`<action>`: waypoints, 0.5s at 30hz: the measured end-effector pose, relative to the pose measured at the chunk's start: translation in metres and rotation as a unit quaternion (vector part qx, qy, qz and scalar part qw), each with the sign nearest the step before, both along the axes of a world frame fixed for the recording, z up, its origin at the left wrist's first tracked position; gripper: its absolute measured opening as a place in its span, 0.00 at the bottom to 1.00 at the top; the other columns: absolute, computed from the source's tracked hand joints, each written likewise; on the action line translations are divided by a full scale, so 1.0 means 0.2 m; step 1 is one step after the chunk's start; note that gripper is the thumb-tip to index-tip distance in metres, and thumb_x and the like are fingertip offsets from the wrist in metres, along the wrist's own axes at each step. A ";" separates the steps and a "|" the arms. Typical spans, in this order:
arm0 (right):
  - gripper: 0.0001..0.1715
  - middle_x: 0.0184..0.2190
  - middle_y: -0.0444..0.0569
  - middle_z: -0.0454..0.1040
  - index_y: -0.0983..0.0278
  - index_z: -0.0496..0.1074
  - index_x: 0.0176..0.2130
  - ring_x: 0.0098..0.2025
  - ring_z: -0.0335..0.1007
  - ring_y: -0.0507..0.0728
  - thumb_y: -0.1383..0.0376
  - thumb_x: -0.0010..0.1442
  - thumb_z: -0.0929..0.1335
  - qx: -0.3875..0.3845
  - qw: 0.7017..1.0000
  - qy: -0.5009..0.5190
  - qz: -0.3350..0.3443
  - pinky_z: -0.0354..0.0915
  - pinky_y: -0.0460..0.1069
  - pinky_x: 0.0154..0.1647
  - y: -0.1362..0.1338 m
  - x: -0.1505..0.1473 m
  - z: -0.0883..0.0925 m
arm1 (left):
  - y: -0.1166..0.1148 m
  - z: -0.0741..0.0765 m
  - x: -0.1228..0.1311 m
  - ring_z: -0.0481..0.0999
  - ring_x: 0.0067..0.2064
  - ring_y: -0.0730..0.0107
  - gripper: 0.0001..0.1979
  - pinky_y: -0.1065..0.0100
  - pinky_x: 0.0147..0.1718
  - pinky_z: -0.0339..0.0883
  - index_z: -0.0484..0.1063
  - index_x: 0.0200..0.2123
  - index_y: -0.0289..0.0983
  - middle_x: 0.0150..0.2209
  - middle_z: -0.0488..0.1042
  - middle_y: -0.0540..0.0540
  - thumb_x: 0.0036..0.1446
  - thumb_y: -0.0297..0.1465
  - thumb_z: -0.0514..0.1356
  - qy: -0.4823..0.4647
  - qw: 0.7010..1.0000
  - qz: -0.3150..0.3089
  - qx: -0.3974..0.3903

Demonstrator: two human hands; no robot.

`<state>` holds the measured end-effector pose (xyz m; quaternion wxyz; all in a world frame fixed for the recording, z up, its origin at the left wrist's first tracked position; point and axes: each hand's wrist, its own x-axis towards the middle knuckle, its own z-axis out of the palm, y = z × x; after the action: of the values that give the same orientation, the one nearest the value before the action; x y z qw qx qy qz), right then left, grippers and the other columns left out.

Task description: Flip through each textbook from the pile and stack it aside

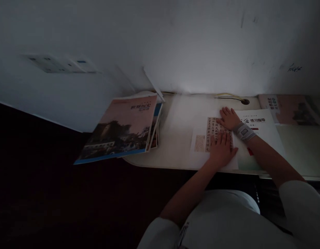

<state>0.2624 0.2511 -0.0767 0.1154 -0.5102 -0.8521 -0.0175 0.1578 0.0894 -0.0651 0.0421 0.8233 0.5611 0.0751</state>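
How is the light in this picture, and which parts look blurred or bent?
Head view: dim overall, with the lower left nearly black. Head view: the brightest patch lies on the wall just above the desk. Head view: the stack of books and the papers on the wall look soft and stretched. Head view: the left hand and right hand on the calligraphy sheet are clearer.

White short sleeves (302, 204), grey wrist device (244, 132).
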 end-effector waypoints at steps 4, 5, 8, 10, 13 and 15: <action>0.42 0.63 0.69 0.53 0.76 0.59 0.59 0.66 0.44 0.70 0.45 0.63 0.54 0.034 0.998 0.032 -0.032 0.45 0.66 0.62 -0.10 0.01 0.02 | -0.01 0.07 -0.17 0.47 0.66 0.50 0.29 0.44 0.61 0.43 0.54 0.63 0.32 0.66 0.50 0.37 0.64 0.41 0.42 -0.002 0.998 0.055 0.016; 0.42 0.63 0.70 0.52 0.76 0.58 0.60 0.66 0.44 0.70 0.46 0.63 0.54 0.027 0.998 0.037 -0.036 0.46 0.65 0.61 -0.14 0.03 0.02 | -0.01 0.10 -0.25 0.47 0.66 0.50 0.27 0.45 0.60 0.45 0.55 0.62 0.31 0.66 0.50 0.36 0.64 0.39 0.43 -0.008 0.995 0.096 0.023; 0.43 0.63 0.71 0.53 0.77 0.56 0.61 0.65 0.47 0.70 0.46 0.63 0.54 -0.006 0.999 0.043 -0.030 0.51 0.63 0.60 -0.26 0.10 0.00 | -0.04 0.17 -0.53 0.56 0.63 0.52 0.25 0.55 0.57 0.55 0.56 0.60 0.27 0.62 0.57 0.31 0.63 0.34 0.45 -0.034 0.974 0.222 0.032; 0.44 0.62 0.71 0.54 0.78 0.56 0.61 0.65 0.48 0.70 0.45 0.62 0.54 -0.015 0.999 0.047 -0.012 0.52 0.62 0.60 -0.34 0.16 -0.03 | -0.06 0.19 -0.69 0.67 0.57 0.52 0.24 0.56 0.52 0.62 0.57 0.58 0.27 0.56 0.66 0.30 0.62 0.33 0.47 -0.050 0.959 0.279 -0.008; 0.46 0.61 0.71 0.56 0.77 0.56 0.60 0.64 0.49 0.70 0.43 0.61 0.53 -0.016 0.998 0.062 0.007 0.53 0.63 0.60 -0.42 0.21 -0.05 | -0.06 0.18 -0.80 0.74 0.48 0.52 0.23 0.55 0.46 0.66 0.60 0.56 0.29 0.46 0.74 0.33 0.59 0.33 0.51 -0.088 0.944 0.308 -0.084; 0.47 0.61 0.70 0.57 0.76 0.56 0.61 0.63 0.51 0.70 0.41 0.60 0.53 -0.022 0.996 0.081 0.013 0.54 0.64 0.60 -0.47 0.22 -0.05 | -0.05 0.19 -0.81 0.75 0.43 0.57 0.23 0.57 0.44 0.66 0.61 0.55 0.31 0.38 0.76 0.39 0.55 0.30 0.53 -0.182 0.933 0.289 -0.112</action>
<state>0.3057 0.1574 -0.0863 0.1734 -0.5011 -0.8467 0.0439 -0.0041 0.0794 -0.0269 0.2121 0.5875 0.7624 0.1692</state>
